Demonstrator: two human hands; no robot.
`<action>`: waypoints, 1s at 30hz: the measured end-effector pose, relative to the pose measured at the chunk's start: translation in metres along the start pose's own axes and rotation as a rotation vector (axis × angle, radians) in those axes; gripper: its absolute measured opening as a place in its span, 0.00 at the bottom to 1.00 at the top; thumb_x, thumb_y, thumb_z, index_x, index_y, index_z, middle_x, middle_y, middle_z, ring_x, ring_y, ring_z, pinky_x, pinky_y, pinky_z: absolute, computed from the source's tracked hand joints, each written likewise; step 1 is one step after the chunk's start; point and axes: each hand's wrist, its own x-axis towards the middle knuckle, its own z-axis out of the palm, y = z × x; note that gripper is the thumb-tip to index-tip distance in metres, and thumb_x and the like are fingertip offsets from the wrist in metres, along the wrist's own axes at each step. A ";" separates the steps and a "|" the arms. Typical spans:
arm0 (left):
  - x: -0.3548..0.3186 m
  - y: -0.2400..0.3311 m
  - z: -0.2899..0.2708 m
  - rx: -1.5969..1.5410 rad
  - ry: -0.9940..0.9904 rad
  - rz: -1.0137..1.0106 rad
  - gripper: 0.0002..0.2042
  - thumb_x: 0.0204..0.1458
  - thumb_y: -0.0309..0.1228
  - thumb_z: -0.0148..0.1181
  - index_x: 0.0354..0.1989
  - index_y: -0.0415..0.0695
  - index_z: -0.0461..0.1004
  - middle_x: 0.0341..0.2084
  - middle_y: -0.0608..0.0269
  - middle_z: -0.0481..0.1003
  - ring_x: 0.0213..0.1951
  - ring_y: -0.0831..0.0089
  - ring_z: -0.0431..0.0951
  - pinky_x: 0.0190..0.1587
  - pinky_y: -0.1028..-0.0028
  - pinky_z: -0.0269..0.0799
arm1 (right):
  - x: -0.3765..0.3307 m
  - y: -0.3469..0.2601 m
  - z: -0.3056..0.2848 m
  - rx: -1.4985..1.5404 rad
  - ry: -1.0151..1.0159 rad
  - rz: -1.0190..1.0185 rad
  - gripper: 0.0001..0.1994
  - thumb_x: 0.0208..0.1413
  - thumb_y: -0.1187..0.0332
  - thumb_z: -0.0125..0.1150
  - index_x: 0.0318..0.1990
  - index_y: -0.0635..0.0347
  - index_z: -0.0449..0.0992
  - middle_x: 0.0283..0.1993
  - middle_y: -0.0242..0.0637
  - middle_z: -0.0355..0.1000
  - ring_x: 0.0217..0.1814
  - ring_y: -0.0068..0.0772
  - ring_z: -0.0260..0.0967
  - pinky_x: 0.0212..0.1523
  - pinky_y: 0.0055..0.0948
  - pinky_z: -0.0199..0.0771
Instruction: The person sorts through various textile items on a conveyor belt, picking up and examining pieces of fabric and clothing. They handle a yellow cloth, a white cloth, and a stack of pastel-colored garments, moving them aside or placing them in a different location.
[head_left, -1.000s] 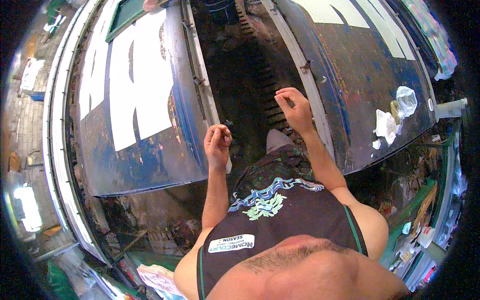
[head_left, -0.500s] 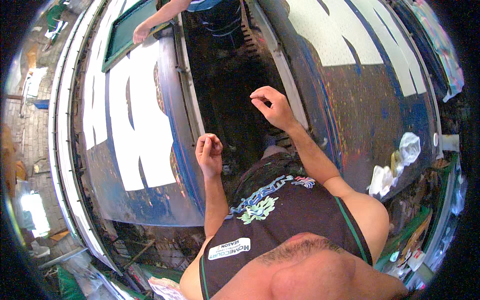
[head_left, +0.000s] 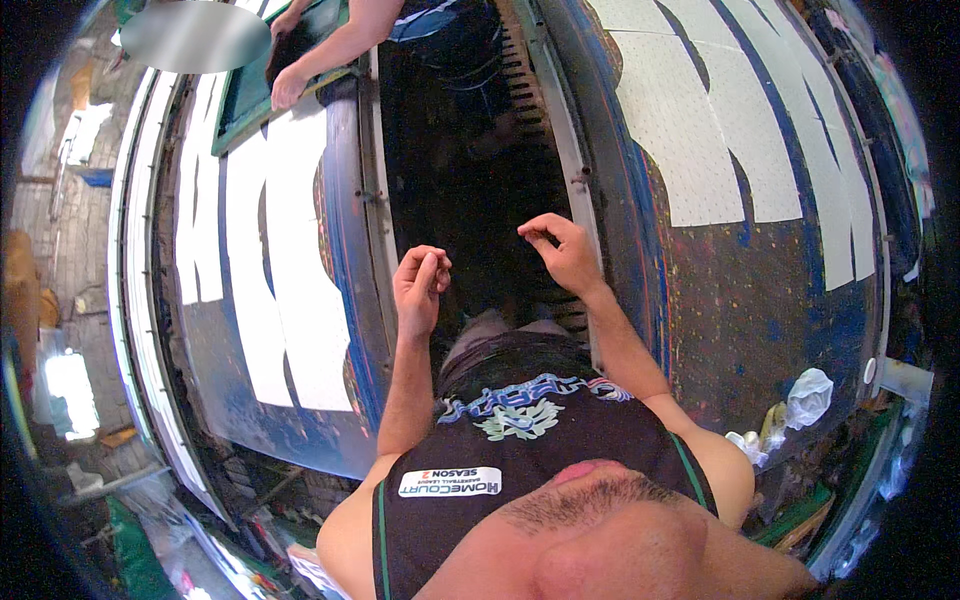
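**Blue tables flanking two raised hands**

Bare fingers are curling loosely on the left hand, thumb meeting fingertips; whether anything is pinched there cannot be told. Likewise the right hand is hovering half-closed over the dark gap. Blue paint-speckled tables, left and right, are carrying white cut-out shapes. Another person's hand is resting on the left table's far end.

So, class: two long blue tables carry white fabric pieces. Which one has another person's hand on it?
The left table: another person's hand rests at its far end. The right table shows no hand, only crumpled wrapping near its corner.
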 end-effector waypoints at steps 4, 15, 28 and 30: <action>0.084 -0.003 -0.002 -0.008 -0.059 0.036 0.07 0.70 0.28 0.52 0.45 0.40 0.76 0.35 0.61 0.77 0.27 0.79 0.69 0.29 0.79 0.65 | 0.046 0.010 -0.005 -0.015 -0.013 0.025 0.06 0.61 0.72 0.66 0.42 0.62 0.83 0.44 0.41 0.83 0.48 0.39 0.82 0.48 0.33 0.79; 0.284 0.013 0.027 -0.026 -0.293 0.003 0.08 0.70 0.30 0.53 0.46 0.40 0.77 0.34 0.64 0.77 0.28 0.82 0.69 0.31 0.79 0.64 | 0.204 0.019 -0.001 -0.137 0.060 0.013 0.07 0.61 0.72 0.66 0.44 0.62 0.82 0.46 0.42 0.81 0.48 0.39 0.80 0.48 0.34 0.78; 0.302 -0.010 0.054 0.044 -0.375 -0.101 0.09 0.70 0.33 0.55 0.45 0.40 0.76 0.33 0.64 0.76 0.28 0.82 0.69 0.31 0.78 0.64 | 0.182 0.029 -0.003 -0.080 0.176 0.168 0.08 0.61 0.77 0.64 0.46 0.62 0.80 0.49 0.38 0.78 0.47 0.31 0.78 0.48 0.28 0.77; 0.289 -0.009 0.049 0.043 -0.379 -0.094 0.09 0.70 0.33 0.55 0.46 0.40 0.76 0.33 0.64 0.76 0.28 0.82 0.69 0.31 0.79 0.64 | 0.183 0.028 -0.004 -0.078 0.181 0.129 0.07 0.61 0.77 0.64 0.46 0.62 0.80 0.49 0.38 0.78 0.47 0.30 0.78 0.48 0.28 0.77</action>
